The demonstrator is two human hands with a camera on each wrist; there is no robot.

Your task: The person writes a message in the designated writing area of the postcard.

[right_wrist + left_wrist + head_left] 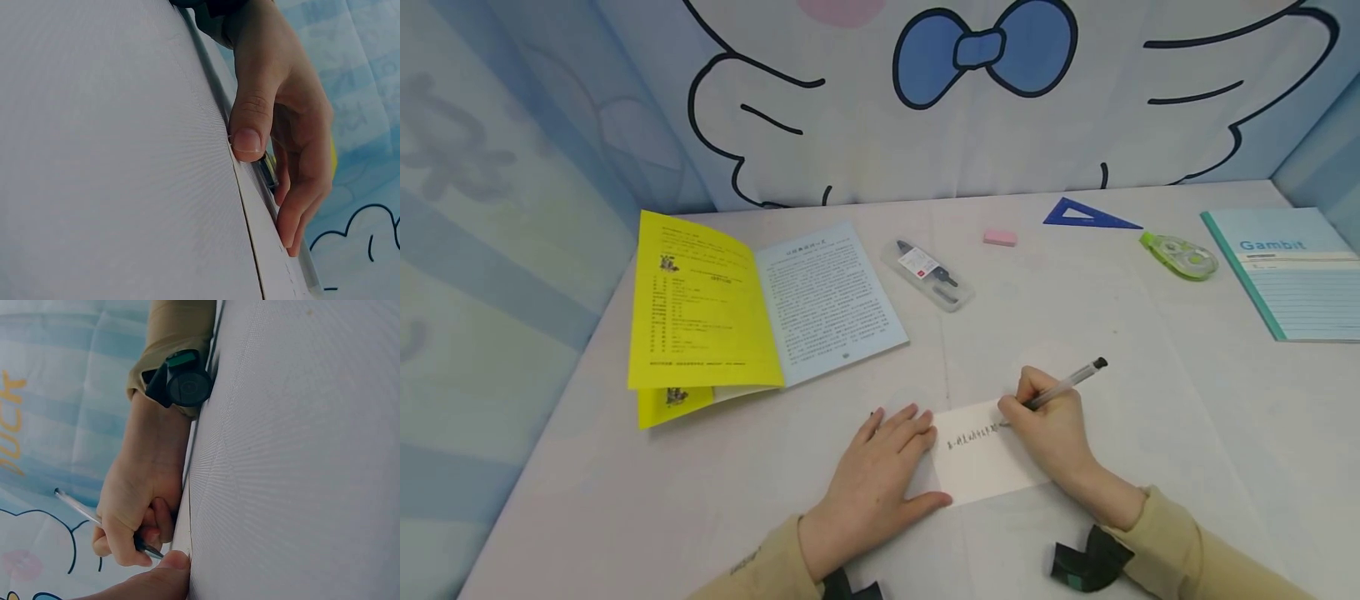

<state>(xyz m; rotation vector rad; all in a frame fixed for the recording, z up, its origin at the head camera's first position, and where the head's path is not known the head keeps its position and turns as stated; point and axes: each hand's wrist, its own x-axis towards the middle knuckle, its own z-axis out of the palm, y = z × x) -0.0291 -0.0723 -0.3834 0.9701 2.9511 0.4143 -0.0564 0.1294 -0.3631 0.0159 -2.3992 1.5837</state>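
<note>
A small white sheet of paper [988, 475] lies on the table in the head view, with a line of handwritten dark characters near its top. My right hand [1060, 433] pinches a clear-barrelled pen [1073, 379] with a black end, its tip at the end of that line. My left hand [880, 483] rests on the paper's left side, fingers extended and thumb [249, 140] on the lower edge. Part of a small dark object [269, 170] shows beneath the left hand in the right wrist view; its kind cannot be made out. The pen [78, 506] also appears in the left wrist view.
An open booklet [831, 300] with yellow pages lies at the left. Farther back are a clear plastic case [951, 296] holding a dark instrument, a pink eraser [1000, 238], a blue set square [1075, 220], a green correction tape [1183, 257] and a teal notebook [1300, 292].
</note>
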